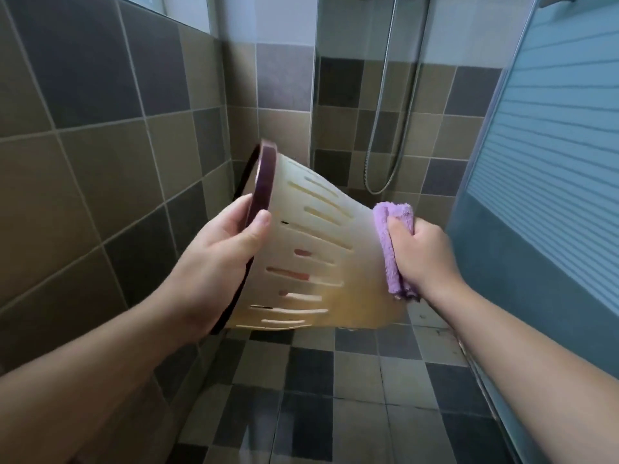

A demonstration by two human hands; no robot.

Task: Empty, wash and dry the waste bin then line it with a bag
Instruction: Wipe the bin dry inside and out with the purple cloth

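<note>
Head view: our left hand [217,259] has its grip curled round the purple rim of the waste bin [321,262], thumb over the outside. Bin is off the floor, long axis running rightward from that grip, base end far. Right hand [422,259] clenches a purple cloth [390,249] against the base, nearest for drying; both forearms extended.
</note>
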